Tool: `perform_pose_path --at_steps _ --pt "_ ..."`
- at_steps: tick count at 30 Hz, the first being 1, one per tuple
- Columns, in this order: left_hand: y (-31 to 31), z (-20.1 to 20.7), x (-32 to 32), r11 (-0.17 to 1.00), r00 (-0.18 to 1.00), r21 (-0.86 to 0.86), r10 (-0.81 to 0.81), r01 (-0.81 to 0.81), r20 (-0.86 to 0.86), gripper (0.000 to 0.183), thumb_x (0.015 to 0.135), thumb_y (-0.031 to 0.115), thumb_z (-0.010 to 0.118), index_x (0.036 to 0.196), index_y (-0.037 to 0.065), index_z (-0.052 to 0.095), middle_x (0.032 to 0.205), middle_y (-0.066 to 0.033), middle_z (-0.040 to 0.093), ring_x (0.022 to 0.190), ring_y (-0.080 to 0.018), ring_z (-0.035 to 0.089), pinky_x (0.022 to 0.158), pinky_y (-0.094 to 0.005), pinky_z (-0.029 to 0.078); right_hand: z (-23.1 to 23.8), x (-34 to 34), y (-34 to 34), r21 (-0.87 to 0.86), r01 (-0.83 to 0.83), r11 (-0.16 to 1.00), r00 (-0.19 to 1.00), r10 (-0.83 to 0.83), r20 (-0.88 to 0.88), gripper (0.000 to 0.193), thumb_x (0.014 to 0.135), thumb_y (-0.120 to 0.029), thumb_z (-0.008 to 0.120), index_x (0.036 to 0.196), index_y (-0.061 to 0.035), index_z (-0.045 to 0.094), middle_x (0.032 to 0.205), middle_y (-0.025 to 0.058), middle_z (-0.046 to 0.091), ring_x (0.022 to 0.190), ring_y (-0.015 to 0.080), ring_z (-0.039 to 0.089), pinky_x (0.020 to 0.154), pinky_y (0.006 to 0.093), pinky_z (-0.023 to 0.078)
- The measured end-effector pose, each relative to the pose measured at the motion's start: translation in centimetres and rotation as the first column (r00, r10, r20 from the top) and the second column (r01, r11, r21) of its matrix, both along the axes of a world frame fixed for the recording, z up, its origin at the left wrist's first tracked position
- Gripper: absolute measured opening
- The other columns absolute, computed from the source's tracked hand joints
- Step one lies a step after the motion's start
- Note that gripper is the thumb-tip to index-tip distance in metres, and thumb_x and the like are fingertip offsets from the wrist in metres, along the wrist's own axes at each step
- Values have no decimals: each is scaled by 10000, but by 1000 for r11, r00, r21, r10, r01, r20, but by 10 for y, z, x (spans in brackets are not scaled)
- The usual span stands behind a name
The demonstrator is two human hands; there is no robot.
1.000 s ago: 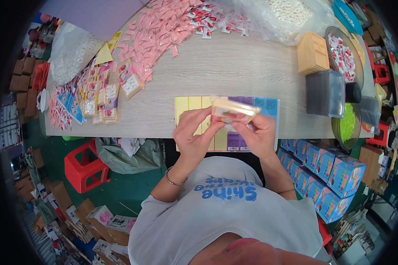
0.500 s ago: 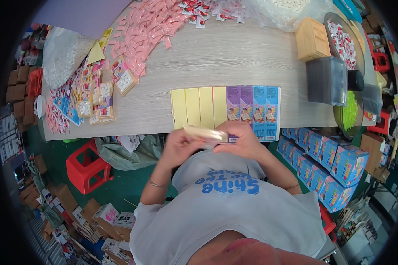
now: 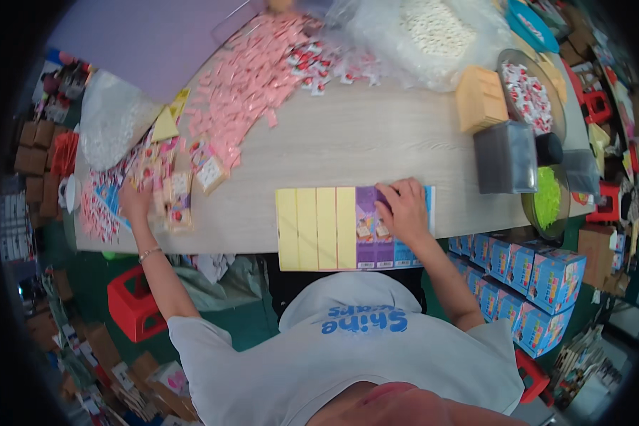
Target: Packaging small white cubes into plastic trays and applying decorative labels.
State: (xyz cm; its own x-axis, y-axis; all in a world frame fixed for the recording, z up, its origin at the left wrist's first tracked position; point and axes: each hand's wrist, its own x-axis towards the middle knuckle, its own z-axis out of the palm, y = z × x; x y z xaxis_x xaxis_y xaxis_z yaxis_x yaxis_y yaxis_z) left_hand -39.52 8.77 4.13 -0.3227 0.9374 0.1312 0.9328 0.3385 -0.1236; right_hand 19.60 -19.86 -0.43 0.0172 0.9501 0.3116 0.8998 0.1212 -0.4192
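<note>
My left hand [image 3: 135, 204] reaches to the table's left side, at the edge of a heap of small wooden-coloured packs [image 3: 179, 199] with white pieces and printed labels. Its fingertips blend into the heap, so what they touch is unclear. My right hand [image 3: 405, 211] lies with fingers spread on a row of printed cards at the table's near edge. The row's left part is plain yellow strips [image 3: 316, 227]; purple cards [image 3: 375, 245] and blue cards [image 3: 403, 254] with small pictures make up the right part, partly covered by that hand.
Pink sachets [image 3: 245, 92] spread across the back left, beside red-and-white sachets [image 3: 311, 64]. A clear bag of white pieces [image 3: 437, 32] stands behind. At right are a wooden box [image 3: 481, 99], a grey bin [image 3: 505, 157] and a bowl of green shreds [image 3: 547, 199]. Blue boxes [image 3: 539, 291] are stacked below.
Both hands were together over the cards around a flat, shiny cream-coloured thing, now out of them. My left hand has swung left to the packs; my right rests on the cards. The view has shifted.
</note>
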Motion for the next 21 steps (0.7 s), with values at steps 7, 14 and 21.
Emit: perform_pose_path --at_steps 7,14,21 --pt "-10 -39 50 974 972 54 -216 221 -88 693 1009 553 517 1567 156 410 1646 -167 349 1477 -438 353 1119 -699 293 0 -9 5 45 29 999 999 -27 -35 392 802 -192 781 1175 -102 701 1027 99 578 1049 332 528 955 471 423" --pt "-70 -17 194 763 743 366 -629 532 231 713 989 393 630 1569 65 376 1636 -205 346 1508 -410 314 1159 -683 235 46 32 14 338 71 939 997 -77 5 349 815 -160 779 1146 -87 699 999 109 612 1007 339 583 932 495 442" --pt "-204 -29 352 518 422 100 -780 849 462 724 922 460 702 1538 155 474 1638 -171 347 1520 -402 276 1194 -687 127 120 182 139 121 585 802 584 -519 624 194 906 -229 643 913 -88 776 846 126 738 824 305 729 679 440 565"
